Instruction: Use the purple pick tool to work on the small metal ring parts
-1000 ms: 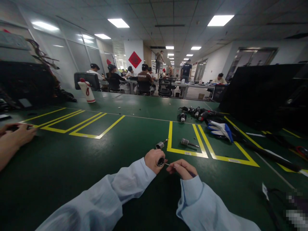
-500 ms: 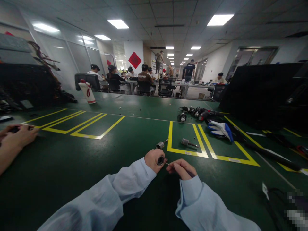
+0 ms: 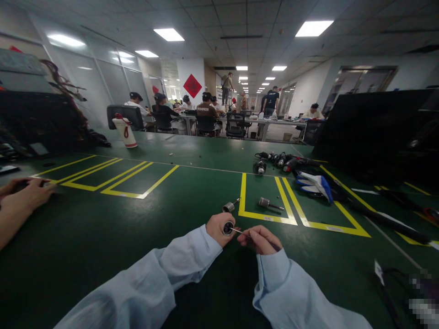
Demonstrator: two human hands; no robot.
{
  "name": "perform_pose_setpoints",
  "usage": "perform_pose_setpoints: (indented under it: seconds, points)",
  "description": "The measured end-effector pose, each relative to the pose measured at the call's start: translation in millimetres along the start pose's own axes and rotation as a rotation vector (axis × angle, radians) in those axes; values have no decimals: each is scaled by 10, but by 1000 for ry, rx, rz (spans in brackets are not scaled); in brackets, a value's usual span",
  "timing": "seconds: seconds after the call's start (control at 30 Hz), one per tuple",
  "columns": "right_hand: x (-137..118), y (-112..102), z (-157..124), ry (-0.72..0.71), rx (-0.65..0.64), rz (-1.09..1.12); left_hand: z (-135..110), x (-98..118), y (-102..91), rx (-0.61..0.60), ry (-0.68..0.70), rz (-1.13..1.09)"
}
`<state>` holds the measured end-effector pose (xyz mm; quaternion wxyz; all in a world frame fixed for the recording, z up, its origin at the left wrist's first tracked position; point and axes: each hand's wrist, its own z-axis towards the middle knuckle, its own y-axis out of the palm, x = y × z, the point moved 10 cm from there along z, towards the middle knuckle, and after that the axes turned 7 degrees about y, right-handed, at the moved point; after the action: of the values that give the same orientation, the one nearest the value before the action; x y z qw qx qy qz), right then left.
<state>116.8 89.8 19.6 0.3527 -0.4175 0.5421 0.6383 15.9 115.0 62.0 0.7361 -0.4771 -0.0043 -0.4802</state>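
My left hand (image 3: 216, 228) is closed round a small metal cylinder, a drill chuck (image 3: 227, 227), with its open end facing right. My right hand (image 3: 259, 239) pinches a thin tool, a screwdriver (image 3: 237, 230), whose tip points into the chuck's opening. Both hands rest low over the green table (image 3: 103, 237), in light blue sleeves. Just beyond them lies a second chuck (image 3: 229, 206), and a third chuck (image 3: 266, 203) sits inside a yellow-taped box.
Another person's hand (image 3: 24, 196) rests at the table's left edge. A pile of drill parts (image 3: 274, 161) and a blue and white glove (image 3: 313, 183) lie at right, near a black panel (image 3: 373, 132). A white bottle (image 3: 125, 130) stands far left. People sit at distant tables.
The chuck in my left hand has tipped up a little and the screwdriver tip has lifted with it. The hand at the left edge has shifted slightly.
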Motion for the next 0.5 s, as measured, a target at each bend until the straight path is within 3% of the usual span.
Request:
perform_pose_setpoints:
  seconds: [0.13,0.33,0.5]
  points:
    - [-31,10,-16,-47,41,-113,-7,44,3,11,75,29]
    - [156,54,57,48,-64,163,-4,-23,-2,15,-24,-26]
    - [172,61,73,84,-95,226,11,-27,-12,0,-78,-29]
